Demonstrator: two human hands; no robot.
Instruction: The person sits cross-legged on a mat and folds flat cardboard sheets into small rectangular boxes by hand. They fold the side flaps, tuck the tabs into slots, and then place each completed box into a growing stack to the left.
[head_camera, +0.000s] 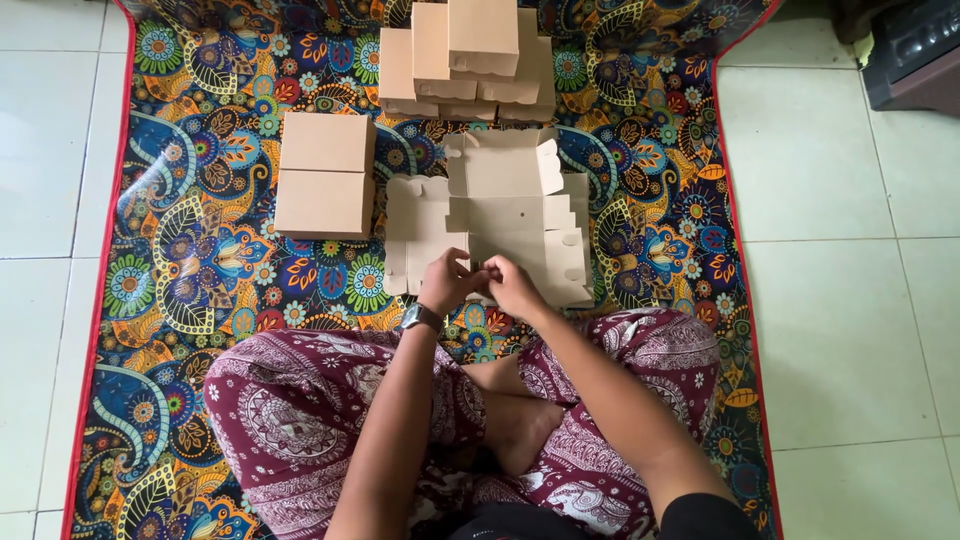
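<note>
While both hands, left hand (447, 280), right hand (513, 285), pinch one flat box blank (500, 220), two folded boxes (325, 175) beside it.

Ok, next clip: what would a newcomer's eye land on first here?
Probably the bright patterned mat covering the white tiled floor. At its centre, the left hand and right hand meet on the near edge of a flat unfolded cardboard box. Two closed brown boxes sit left of it, with a stack of flat blanks beyond.

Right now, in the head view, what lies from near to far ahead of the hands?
Hands, left and right → flat unfolded box blank → stack of flat blanks at the mat's far edge.
</note>
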